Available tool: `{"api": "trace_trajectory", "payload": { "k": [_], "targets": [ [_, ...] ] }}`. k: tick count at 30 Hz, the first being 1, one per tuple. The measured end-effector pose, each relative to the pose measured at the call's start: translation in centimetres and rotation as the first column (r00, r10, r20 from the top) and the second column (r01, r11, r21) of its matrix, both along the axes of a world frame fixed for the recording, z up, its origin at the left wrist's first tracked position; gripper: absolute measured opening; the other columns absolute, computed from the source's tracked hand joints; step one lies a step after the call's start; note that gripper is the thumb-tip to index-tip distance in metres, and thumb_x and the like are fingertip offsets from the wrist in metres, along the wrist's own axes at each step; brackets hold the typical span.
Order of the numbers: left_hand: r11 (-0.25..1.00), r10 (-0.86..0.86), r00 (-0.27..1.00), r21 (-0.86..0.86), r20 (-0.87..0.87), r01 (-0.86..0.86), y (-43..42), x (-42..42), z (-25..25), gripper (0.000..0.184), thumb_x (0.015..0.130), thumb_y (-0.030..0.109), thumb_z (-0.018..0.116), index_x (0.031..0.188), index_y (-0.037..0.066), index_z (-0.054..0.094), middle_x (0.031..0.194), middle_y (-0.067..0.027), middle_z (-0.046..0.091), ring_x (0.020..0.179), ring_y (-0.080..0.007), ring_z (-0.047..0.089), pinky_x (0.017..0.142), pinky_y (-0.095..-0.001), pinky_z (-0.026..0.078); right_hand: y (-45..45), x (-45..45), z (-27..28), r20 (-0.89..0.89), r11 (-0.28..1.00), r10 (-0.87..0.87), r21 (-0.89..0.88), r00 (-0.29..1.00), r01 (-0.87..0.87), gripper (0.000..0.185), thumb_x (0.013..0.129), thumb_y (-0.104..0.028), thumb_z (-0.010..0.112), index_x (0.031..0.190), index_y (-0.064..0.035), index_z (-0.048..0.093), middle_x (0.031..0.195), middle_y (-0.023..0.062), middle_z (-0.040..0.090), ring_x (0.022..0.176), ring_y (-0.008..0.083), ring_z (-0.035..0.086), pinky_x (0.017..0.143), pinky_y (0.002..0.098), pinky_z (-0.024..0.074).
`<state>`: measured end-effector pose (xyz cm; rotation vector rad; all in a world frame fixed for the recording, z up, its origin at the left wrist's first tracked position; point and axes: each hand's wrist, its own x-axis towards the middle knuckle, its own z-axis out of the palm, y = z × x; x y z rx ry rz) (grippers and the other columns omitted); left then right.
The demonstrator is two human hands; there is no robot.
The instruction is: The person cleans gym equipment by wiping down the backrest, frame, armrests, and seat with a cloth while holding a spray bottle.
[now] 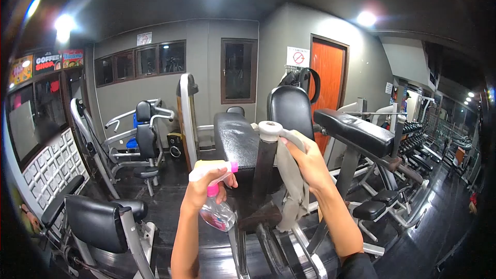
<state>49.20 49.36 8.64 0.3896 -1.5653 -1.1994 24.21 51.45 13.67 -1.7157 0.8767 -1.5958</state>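
Observation:
My left hand (209,183) is wrapped round the neck and trigger of a clear spray bottle (218,214) with a pink and white nozzle, which points right. My right hand (305,157) grips a grey cloth (293,191) that hangs down beside a black upright post (265,168). On top of the post is a round whitish cap (269,129), and the upper end of the cloth lies against its right side. Just behind the post stands a bench with a black pad (236,139).
A black backrest (287,108) and a thick black pad (356,130) stand behind and right of my hands. At the lower left is a black seat machine (96,223). Dumbbell racks (413,137) line the right side, beyond an orange door (328,85).

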Motion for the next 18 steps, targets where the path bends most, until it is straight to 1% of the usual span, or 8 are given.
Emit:
{"api": "trace_trajectory", "payload": {
  "k": [5,7,8,9,11,15,17,18],
  "targets": [
    [0.999,0.024,1.000,-0.047,0.016,-0.023,0.2,0.1,0.2,0.037,0.090,0.024,0.054,0.074,-0.008,0.062,0.072,-0.0186,0.065,0.037,-0.0177,0.053,0.039,-0.0270,0.044,2.0,-0.2,0.4,0.009,0.924,-0.165,-0.349,0.986,0.158,0.019,0.087,-0.007,0.069,0.106,-0.0017,0.069,0.096,0.0025,0.069,0.089,0.0103,0.063,0.081,0.0279,0.0493],
    [0.999,0.027,0.999,-0.018,0.031,-0.026,0.3,0.0,0.3,0.037,0.091,0.024,0.054,0.074,-0.008,0.062,0.072,-0.0188,0.065,0.037,-0.0178,0.053,0.039,-0.0271,0.045,1.4,0.5,1.9,-0.078,0.626,-0.442,-0.741,0.894,0.245,0.027,0.078,-0.002,0.072,0.105,-0.0052,0.070,0.094,0.0083,0.069,0.089,0.0181,0.067,0.082,0.0287,0.0501],
    [1.000,0.027,0.999,-0.017,0.033,-0.026,0.3,0.0,0.2,0.037,0.091,0.024,0.054,0.074,-0.008,0.062,0.072,-0.0188,0.065,0.037,-0.0178,0.053,0.039,-0.0271,0.045,0.8,1.1,2.6,-0.072,0.545,-0.507,-0.798,0.859,0.256,0.037,0.068,-0.001,0.075,0.104,-0.0116,0.071,0.093,0.0079,0.067,0.086,0.0241,0.066,0.078,0.0314,0.0529],
    [0.999,0.028,0.999,-0.029,0.028,-0.027,0.3,0.0,0.2,0.037,0.090,0.024,0.054,0.074,-0.008,0.062,0.072,-0.0189,0.065,0.037,-0.0179,0.054,0.040,-0.0272,0.046,0.5,1.7,3.0,-0.069,0.545,-0.507,-0.798,0.859,0.257,0.037,0.068,-0.001,0.075,0.104,-0.0116,0.071,0.093,0.0079,0.067,0.086,0.0241,0.066,0.078,0.0314,0.0529],
    [0.999,0.030,0.999,-0.044,0.024,-0.029,0.2,0.1,0.3,0.037,0.090,0.024,0.054,0.074,-0.008,0.062,0.072,-0.0190,0.065,0.037,-0.0179,0.054,0.040,-0.0273,0.046,0.4,3.2,3.5,-0.055,0.336,-0.691,-0.907,0.721,0.253,0.040,0.065,-0.003,0.076,0.101,-0.0167,0.070,0.093,0.0022,0.064,0.082,0.0225,0.064,0.070,0.0336,0.0542],
    [1.000,0.026,1.000,-0.016,0.008,-0.026,0.0,0.2,-0.1,0.036,0.090,0.024,0.054,0.075,-0.008,0.061,0.072,-0.0197,0.066,0.037,-0.0175,0.054,0.040,-0.0276,0.047,1.6,3.2,4.2,-0.155,0.348,-0.768,-0.915,0.621,0.203,0.040,0.063,-0.009,0.078,0.100,-0.0203,0.069,0.093,-0.0019,0.059,0.079,0.0205,0.061,0.062,0.0358,0.0538],
    [1.000,0.010,1.000,-0.016,-0.002,-0.010,-0.1,0.3,-0.2,0.036,0.090,0.024,0.054,0.075,-0.008,0.061,0.072,-0.0198,0.066,0.037,-0.0172,0.054,0.040,-0.0276,0.047,1.5,1.9,3.8,-0.184,0.400,-0.729,-0.896,0.660,0.192,0.038,0.065,-0.006,0.078,0.101,-0.0177,0.070,0.095,0.0007,0.062,0.082,0.0218,0.064,0.067,0.0335,0.0549],
    [0.999,-0.004,1.000,-0.032,-0.008,0.004,-0.1,0.3,-0.2,0.036,0.090,0.024,0.054,0.075,-0.008,0.061,0.072,-0.0200,0.066,0.038,-0.0172,0.054,0.040,-0.0275,0.047,1.2,1.5,3.3,-0.163,0.457,-0.634,-0.867,0.756,0.197,0.038,0.066,-0.004,0.078,0.102,-0.0156,0.071,0.097,0.0031,0.063,0.085,0.0227,0.065,0.071,0.0325,0.0549]
  ]
}}
